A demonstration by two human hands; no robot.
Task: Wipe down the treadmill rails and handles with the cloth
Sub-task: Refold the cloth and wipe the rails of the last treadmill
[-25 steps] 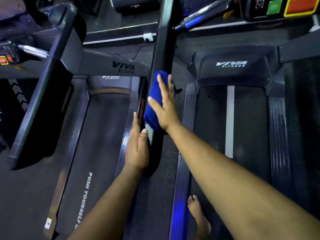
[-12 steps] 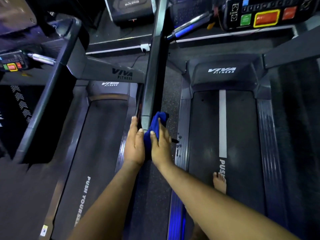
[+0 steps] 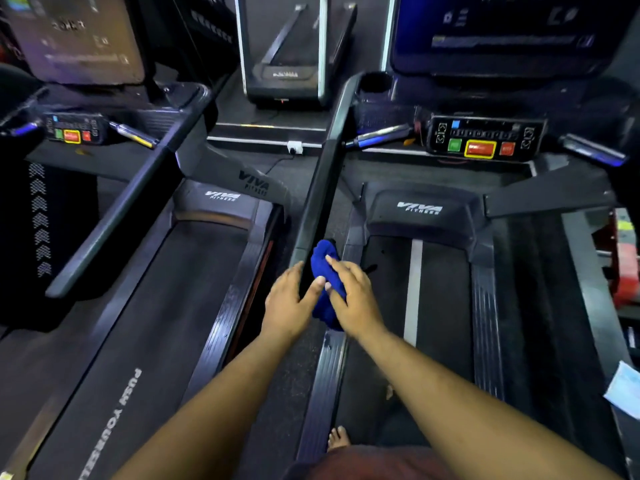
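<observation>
The blue cloth (image 3: pixel 323 261) sits bunched at the near end of the dark left handrail (image 3: pixel 323 168) of the treadmill I stand on. My right hand (image 3: pixel 353 299) lies over the cloth, with fingers on top and thumb at its side, holding it against the rail. Part of the cloth hangs out below the palm. My left hand (image 3: pixel 289 303) rests beside it on the rail's end with fingers straight, its thumb touching the cloth. The rail's near end is hidden under both hands.
The console (image 3: pixel 483 140) with green, yellow-framed and red buttons is ahead, with short grips (image 3: pixel 381 136) on either side. A second treadmill (image 3: pixel 166 306) stands to the left. My bare foot (image 3: pixel 337 438) is on the side rail. A pale blue item (image 3: pixel 627 393) lies at the right edge.
My right hand slid the cloth down the handrail toward me, from mid-rail to its near end. The left hand stayed at the rail's end and now touches the cloth. My view tilted up.
</observation>
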